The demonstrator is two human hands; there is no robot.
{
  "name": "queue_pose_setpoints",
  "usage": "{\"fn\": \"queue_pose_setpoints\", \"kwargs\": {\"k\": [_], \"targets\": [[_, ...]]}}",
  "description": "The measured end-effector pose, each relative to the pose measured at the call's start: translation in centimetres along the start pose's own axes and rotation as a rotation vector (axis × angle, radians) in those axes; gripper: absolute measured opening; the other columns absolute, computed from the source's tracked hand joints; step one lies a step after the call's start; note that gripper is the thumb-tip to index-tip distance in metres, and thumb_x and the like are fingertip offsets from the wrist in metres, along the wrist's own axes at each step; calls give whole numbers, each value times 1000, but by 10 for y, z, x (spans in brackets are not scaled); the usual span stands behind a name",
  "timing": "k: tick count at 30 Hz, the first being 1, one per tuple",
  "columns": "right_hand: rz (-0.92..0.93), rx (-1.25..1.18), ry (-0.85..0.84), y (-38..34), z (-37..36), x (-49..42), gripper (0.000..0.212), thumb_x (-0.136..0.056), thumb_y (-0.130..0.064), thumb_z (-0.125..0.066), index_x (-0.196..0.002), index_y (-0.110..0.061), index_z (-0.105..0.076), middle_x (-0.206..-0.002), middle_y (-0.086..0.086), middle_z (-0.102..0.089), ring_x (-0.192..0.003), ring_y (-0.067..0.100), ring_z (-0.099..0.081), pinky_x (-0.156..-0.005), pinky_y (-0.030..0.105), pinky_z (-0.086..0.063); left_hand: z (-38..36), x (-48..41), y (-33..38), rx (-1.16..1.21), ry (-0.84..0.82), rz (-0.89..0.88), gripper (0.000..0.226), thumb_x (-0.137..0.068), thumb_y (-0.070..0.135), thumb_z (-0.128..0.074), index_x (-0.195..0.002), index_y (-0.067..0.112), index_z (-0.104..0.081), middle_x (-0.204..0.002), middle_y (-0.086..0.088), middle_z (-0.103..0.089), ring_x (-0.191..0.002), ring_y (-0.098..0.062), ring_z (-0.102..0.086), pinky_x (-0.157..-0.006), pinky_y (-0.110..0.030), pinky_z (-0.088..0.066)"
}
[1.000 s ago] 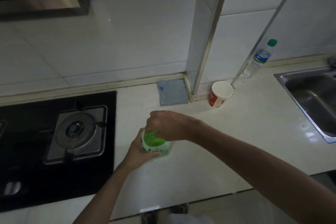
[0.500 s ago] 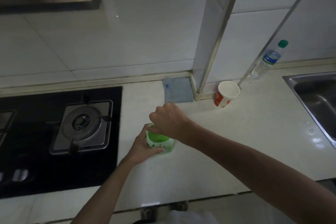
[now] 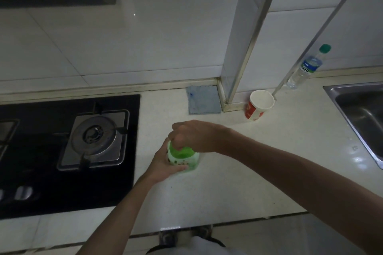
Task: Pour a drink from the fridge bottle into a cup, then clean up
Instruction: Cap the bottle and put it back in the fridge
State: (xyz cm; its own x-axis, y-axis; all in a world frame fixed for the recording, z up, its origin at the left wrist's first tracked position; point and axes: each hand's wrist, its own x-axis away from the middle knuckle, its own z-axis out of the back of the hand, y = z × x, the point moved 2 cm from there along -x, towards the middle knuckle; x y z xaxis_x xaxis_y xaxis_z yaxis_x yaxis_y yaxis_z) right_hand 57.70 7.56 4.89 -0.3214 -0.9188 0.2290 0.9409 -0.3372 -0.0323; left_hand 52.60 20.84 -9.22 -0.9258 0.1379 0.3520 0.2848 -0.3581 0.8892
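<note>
1. The green bottle (image 3: 183,156) stands upright on the counter (image 3: 228,182), long axis vertical, enclosed by both hands.
2. The left hand (image 3: 162,163) wraps the bottle's body from the left, fingers curled round the label and clamped on it.
3. The right hand (image 3: 193,136) sits on top, fingers bunched down over the bottle's neck and gripping it. The cap is hidden beneath them, so I cannot tell whether it is on or off. I judge this to be the cap-twisting step.
4. What the next move turns on is the paper cup (image 3: 259,105). It stands beyond the fingers and off to their right, well apart from the bottle, mouth up (it looks empty from here). The right hand is the nearer one to it, so I expect the bottle must travel up and right to pour.
5. My count:
   - one green bottle and one paper cup
   - one clear water bottle (image 3: 306,66), farther right past the cup
   - one blue cloth (image 3: 203,99), straight beyond the fingers at the wall
   - one sink (image 3: 360,114), far right
   - one burner (image 3: 93,138) wholly in view, left of the left hand
</note>
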Motion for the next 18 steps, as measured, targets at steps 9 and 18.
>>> {"fn": "queue_pose_setpoints", "kwargs": {"k": [9,18], "targets": [[-93,-196,-37,14,7,0,28,-90,-12,-64,-116,-19,-72,-119,0,-70,-107,19,-62,-93,36,-48,3,-5,-8,-8,-5,-36,83,-62,8,-92,-130,28,-49,-117,4,-67,-105,-7,-67,-80,-25,-59],[-353,126,6,5,1,-6,57,-102,-56,-26,-69,-12,-41,-58,-3,-33,-48,10,-33,-52,28,-32,1,-3,-7,26,1,-57,85,-61,9,-92,-130,31,-47,-117,7,-65,-108,-9,-65,-81,-26,-58]]}}
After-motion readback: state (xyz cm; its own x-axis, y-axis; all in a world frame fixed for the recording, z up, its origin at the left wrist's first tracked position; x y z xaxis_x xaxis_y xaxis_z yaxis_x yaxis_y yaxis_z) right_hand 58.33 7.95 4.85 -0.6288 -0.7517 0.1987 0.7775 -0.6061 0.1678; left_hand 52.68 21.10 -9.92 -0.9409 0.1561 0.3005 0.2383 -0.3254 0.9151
